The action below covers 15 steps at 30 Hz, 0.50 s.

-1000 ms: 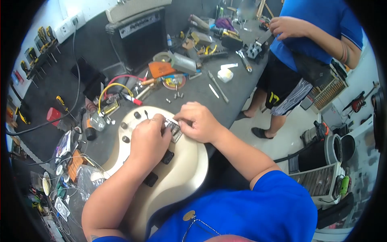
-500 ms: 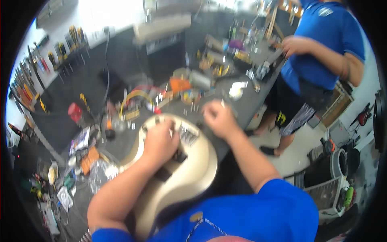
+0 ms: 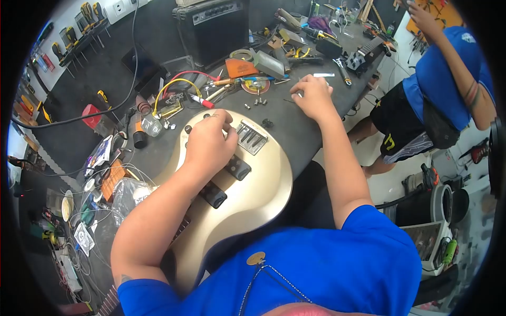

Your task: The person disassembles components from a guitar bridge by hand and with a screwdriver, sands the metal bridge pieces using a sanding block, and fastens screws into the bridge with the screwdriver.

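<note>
A cream bass guitar (image 3: 263, 184) lies on the bench in front of me, its neck toward my lower left. No strings show over its bridge (image 3: 251, 138) or its two black pickups (image 3: 238, 167). My left hand (image 3: 211, 139) rests on the body beside the dark control knobs (image 3: 188, 129), its fingers curled; whatever sits under the fingertips is hidden. Beyond the bridge end, my right hand (image 3: 314, 97) hovers over the bench with fingers pinched together. What it holds, if anything, is too small to make out. Several small metal parts (image 3: 259, 101) lie left of it.
Pliers (image 3: 342, 71), an orange block (image 3: 241, 67) and a yellow cable (image 3: 179, 79) lie among clutter at the back. An amplifier (image 3: 213, 31) stands behind. At left is a plastic bag (image 3: 129, 197). Another person (image 3: 443, 79) in blue stands at the right, one arm raised.
My right hand has moved a little farther over the bench, away from the bass. My left hand stays on the body. The other person has raised an arm and shifted right.
</note>
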{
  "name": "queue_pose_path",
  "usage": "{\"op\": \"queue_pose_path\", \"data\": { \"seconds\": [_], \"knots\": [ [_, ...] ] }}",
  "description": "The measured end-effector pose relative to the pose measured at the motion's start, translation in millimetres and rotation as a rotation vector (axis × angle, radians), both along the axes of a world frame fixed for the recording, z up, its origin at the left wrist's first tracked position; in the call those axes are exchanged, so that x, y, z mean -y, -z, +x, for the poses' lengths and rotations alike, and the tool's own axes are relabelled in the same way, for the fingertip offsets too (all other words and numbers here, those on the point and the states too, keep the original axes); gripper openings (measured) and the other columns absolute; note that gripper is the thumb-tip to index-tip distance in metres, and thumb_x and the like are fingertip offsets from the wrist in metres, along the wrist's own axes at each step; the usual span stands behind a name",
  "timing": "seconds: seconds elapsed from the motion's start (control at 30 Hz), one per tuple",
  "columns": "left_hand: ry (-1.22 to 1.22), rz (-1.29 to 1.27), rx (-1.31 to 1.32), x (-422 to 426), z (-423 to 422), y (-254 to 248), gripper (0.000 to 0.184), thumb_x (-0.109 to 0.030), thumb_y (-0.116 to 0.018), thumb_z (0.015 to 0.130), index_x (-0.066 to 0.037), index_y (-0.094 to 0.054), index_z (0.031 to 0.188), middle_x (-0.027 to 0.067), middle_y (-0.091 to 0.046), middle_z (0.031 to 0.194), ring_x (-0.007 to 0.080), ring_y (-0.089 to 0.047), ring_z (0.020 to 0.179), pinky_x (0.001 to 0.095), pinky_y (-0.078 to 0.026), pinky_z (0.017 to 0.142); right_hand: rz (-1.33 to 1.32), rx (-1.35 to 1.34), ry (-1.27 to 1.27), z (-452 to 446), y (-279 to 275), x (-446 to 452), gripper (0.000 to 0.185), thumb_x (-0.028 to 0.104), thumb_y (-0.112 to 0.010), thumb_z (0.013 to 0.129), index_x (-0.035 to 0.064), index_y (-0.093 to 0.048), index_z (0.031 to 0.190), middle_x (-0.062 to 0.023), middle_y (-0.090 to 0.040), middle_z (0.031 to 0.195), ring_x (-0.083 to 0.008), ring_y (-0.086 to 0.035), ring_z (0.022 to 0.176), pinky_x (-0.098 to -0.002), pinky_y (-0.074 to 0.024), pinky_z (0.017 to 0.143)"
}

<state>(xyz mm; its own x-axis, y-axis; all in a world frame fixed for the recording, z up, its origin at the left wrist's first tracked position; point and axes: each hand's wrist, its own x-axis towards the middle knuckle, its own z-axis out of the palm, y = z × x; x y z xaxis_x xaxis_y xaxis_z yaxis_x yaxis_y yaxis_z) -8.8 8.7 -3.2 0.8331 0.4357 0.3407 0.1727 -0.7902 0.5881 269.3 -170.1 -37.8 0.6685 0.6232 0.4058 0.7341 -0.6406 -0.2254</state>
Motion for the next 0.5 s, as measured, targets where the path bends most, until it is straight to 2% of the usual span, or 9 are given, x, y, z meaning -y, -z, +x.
{"op": "queue_pose_path", "data": {
  "seconds": [0.07,0.13,0.2,0.27,0.3,0.33,0.37,0.4,0.5],
  "knots": [
    [0.004,0.064,0.037,-3.6,0.3,6.1,0.02,-0.008,-0.076,0.091,0.0,-0.073,0.11,0.0172,-0.08,0.092,0.0313,-0.076,0.078,0.0442,-0.06,0.076,-0.047,0.011,0.006,-3.6,4.3,2.3,0.017,0.028,-0.086,0.088,0.0216,-0.089,0.104,-0.0016,-0.072,0.128,-0.0326,-0.06,0.128,-0.058,-0.0425,0.107],
    [0.011,0.066,0.0,-2.3,-3.4,5.3,0.021,-0.01,-0.076,0.092,-0.001,-0.071,0.109,0.0202,-0.079,0.096,0.0396,-0.076,0.089,0.0502,-0.059,0.082,-0.139,-0.022,0.0,-1.5,15.6,-5.2,0.02,0.027,-0.083,0.086,0.0202,-0.088,0.104,-0.003,-0.069,0.133,-0.0354,-0.057,0.133,-0.0708,-0.0403,0.112],
    [0.032,0.07,0.042,-4.3,0.5,9.8,0.021,-0.012,-0.077,0.092,-0.002,-0.07,0.109,0.0221,-0.078,0.097,0.0447,-0.075,0.095,0.054,-0.058,0.085,-0.137,0.054,0.012,-1.2,24.4,-10.9,0.017,0.025,-0.081,0.084,0.0182,-0.085,0.099,-0.0033,-0.069,0.129,-0.0355,-0.057,0.132,-0.072,-0.044,0.108],
    [0.051,-0.019,0.05,-2.2,1.5,3.9,0.022,-0.009,-0.078,0.091,-0.001,-0.07,0.109,0.0201,-0.078,0.097,0.0395,-0.076,0.091,0.0505,-0.058,0.083,0.061,0.146,-0.057,-6.9,21.9,-10.7,0.018,0.025,-0.082,0.084,0.016,-0.081,0.099,-0.0039,-0.07,0.125,-0.0338,-0.059,0.129,-0.0654,-0.0477,0.105],
    [0.041,-0.077,0.019,-0.3,-0.1,-0.9,0.022,-0.008,-0.079,0.091,-0.001,-0.07,0.11,0.019,-0.078,0.098,0.0368,-0.075,0.089,0.0488,-0.058,0.081,0.244,0.155,-0.16,-12.6,16.3,-11.7,0.015,0.023,-0.081,0.084,0.0136,-0.078,0.096,-0.0061,-0.073,0.115,-0.0337,-0.065,0.12,-0.0578,-0.0512,0.103],
    [0.073,-0.037,0.107,0.5,1.0,-1.2,0.022,-0.008,-0.079,0.092,-0.001,-0.07,0.11,0.0183,-0.077,0.099,0.0352,-0.075,0.087,0.0477,-0.058,0.08,0.253,0.098,-0.277,-26.6,-0.3,-10.5,0.015,0.017,-0.08,0.088,0.0111,-0.075,0.101,-0.0087,-0.075,0.105,-0.0356,-0.07,0.106,-0.0471,-0.0527,0.101],
    [0.1,0.0,0.189,1.1,1.0,-0.9,0.022,-0.008,-0.08,0.092,-0.001,-0.07,0.11,0.0175,-0.077,0.1,0.0336,-0.075,0.086,0.0466,-0.058,0.079,0.368,0.03,-0.492,-40.8,-9.4,-11.9,0.014,0.015,-0.08,0.091,0.0102,-0.075,0.103,-0.0101,-0.077,0.106,-0.0341,-0.073,0.103,-0.0438,-0.0537,0.099],
    [0.127,0.031,0.262,2.9,1.7,-0.4,0.022,-0.007,-0.08,0.092,-0.001,-0.07,0.11,0.0167,-0.076,0.101,0.032,-0.074,0.085,0.0455,-0.058,0.078,0.335,-0.124,-0.612,-64.1,-23.8,-10.2,0.012,0.013,-0.079,0.093,0.0095,-0.075,0.104,-0.0099,-0.078,0.11,-0.0319,-0.073,0.106,-0.0438,-0.0536,0.1],
    [0.207,0.087,0.281,7.0,2.0,-0.2,0.02,-0.002,-0.08,0.092,0.0,-0.069,0.109,0.0159,-0.075,0.102,0.0317,-0.073,0.083,0.0441,-0.058,0.076,0.333,-0.077,-0.834,-92.5,-25.6,-17.5,0.016,0.008,-0.08,0.094,0.0079,-0.074,0.108,-0.0088,-0.076,0.105,-0.0299,-0.073,0.102,-0.0433,-0.0538,0.098]
  ]
}}
